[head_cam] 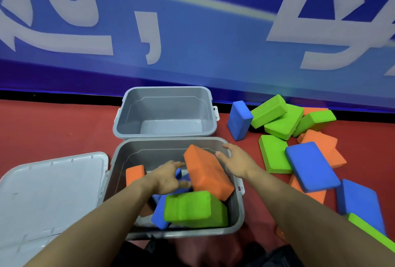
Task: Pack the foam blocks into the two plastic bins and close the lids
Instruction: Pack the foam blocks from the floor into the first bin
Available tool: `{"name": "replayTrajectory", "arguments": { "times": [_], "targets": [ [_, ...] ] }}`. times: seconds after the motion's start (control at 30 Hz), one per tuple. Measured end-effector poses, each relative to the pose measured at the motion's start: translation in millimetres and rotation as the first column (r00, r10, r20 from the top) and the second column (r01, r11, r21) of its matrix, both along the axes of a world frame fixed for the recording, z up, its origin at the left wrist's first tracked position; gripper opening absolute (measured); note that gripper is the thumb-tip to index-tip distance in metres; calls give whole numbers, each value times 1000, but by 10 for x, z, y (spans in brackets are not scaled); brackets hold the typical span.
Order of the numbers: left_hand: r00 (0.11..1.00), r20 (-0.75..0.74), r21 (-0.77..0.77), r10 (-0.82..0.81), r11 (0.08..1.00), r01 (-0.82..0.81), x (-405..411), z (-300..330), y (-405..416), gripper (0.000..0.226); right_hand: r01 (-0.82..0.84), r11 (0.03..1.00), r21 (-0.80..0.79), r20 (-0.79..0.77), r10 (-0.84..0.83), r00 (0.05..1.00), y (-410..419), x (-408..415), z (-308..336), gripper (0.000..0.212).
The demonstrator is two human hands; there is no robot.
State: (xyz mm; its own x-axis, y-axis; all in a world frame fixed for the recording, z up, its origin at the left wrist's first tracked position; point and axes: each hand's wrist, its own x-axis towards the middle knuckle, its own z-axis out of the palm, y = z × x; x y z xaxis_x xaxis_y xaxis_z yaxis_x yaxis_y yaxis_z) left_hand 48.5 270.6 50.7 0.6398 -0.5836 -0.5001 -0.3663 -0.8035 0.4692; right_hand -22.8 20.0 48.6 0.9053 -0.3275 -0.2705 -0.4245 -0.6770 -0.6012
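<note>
Two grey plastic bins stand on the red floor, both without lids on. The near bin [238,211] holds a tilted orange block [206,172], a green block [192,209], a blue block [159,213] and a second orange block [134,174] at its left. My left hand [168,178] reaches into this bin with straight fingers touching the tilted orange block's left side. My right hand [237,161] hovers with spread fingers at the block's right, above the bin's rim. The far bin [166,112] has nothing inside.
A grey lid [49,198] lies flat on the floor left of the near bin. Several loose blue, green and orange blocks [299,151] are scattered on the floor to the right. A blue banner wall [192,31] with white characters rises behind the bins.
</note>
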Motion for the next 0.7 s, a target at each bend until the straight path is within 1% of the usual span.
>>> {"name": "replayTrajectory", "arguments": {
  "times": [0.07,0.2,0.33,0.4,0.53,0.6,0.7],
  "targets": [
    [1000,21,-55,12,998,-11,-43,42,-102,82,2,1000,-26,-44,-3,999,-95,-121,13,63],
    [996,85,-132,-6,991,17,-133,90,-415,75,66,995,-76,-35,-69,997,-337,-405,150,62],
    [992,115,-188,-44,980,65,-325,154,-897,73,175,982,-76,-29,-177,984,-658,-789,230,64],
    [992,107,-216,-71,972,93,-461,172,-1165,77,224,971,-80,-33,-228,973,-843,-1017,229,67],
    [988,72,-221,-136,964,149,-743,89,-1730,72,318,944,-86,-75,-324,943,-1260,-1458,156,71],
    [986,45,-205,-159,965,165,-863,-36,-2039,72,373,926,-60,-87,-377,922,-1502,-1672,16,72],
    [988,-29,-178,-155,973,147,-1067,-333,-2478,75,443,896,-23,-142,-441,886,-1837,-2002,-266,72]
  ]
}}
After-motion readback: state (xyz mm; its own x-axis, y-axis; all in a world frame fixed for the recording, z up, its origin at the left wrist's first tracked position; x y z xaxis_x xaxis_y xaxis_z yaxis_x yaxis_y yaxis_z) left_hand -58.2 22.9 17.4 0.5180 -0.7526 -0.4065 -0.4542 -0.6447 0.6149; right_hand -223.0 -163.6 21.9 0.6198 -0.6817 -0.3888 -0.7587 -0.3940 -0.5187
